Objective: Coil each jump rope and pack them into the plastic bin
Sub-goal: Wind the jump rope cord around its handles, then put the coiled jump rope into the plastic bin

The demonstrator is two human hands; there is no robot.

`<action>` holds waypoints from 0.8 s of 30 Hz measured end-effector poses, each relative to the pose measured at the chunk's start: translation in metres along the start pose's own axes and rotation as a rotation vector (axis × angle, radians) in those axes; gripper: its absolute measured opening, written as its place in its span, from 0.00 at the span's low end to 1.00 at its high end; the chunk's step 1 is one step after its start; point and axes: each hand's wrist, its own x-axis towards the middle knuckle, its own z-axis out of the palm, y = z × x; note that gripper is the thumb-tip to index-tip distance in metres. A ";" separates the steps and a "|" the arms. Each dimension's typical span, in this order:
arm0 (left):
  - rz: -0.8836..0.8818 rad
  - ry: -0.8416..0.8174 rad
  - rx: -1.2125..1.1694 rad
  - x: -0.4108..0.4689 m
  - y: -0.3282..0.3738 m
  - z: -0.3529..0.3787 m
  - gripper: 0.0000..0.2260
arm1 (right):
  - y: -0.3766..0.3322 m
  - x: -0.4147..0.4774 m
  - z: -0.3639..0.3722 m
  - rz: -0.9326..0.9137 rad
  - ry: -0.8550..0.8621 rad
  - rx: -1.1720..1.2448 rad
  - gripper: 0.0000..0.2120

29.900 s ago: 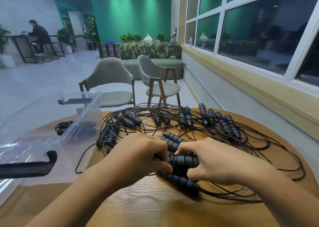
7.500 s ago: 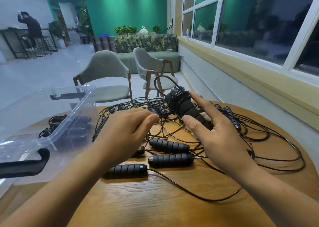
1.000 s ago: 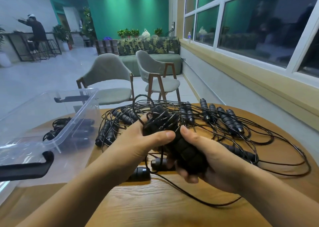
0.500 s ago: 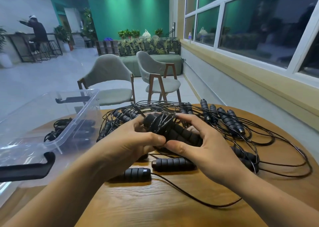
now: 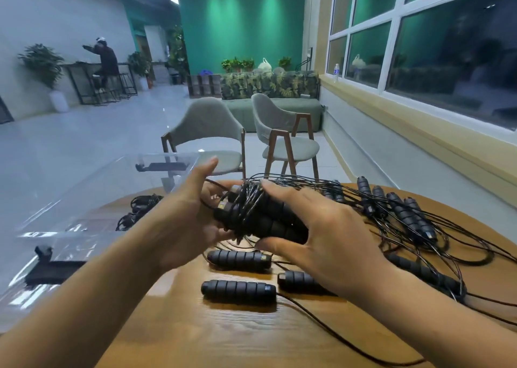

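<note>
A coiled jump rope point(image 5: 260, 216), two black ribbed handles wound in thin black cord, hangs above the round wooden table point(image 5: 229, 337). My right hand point(image 5: 321, 233) grips it from the right, fingers over the top and thumb beneath. My left hand point(image 5: 181, 222) touches its left end with the palm, thumb raised and fingers spread. The clear plastic bin point(image 5: 84, 199) stands at the left, with coiled ropes point(image 5: 137, 208) lying inside. Loose handles point(image 5: 237, 290) lie below my hands, and a tangle of ropes point(image 5: 405, 216) spreads to the right.
The bin has black latch handles point(image 5: 47, 269) at its ends. Two grey chairs point(image 5: 207, 132) stand beyond the table's far edge. A window wall runs along the right. A person sits at a counter far back on the left.
The bundle has come up and a little leftward, toward the bin. My left hand's thumb has come off it and the hand has spread, while my right hand keeps its hold.
</note>
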 end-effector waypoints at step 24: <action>-0.041 0.286 0.713 0.041 0.090 -0.223 0.34 | -0.097 0.251 0.166 -0.162 -0.482 -0.030 0.36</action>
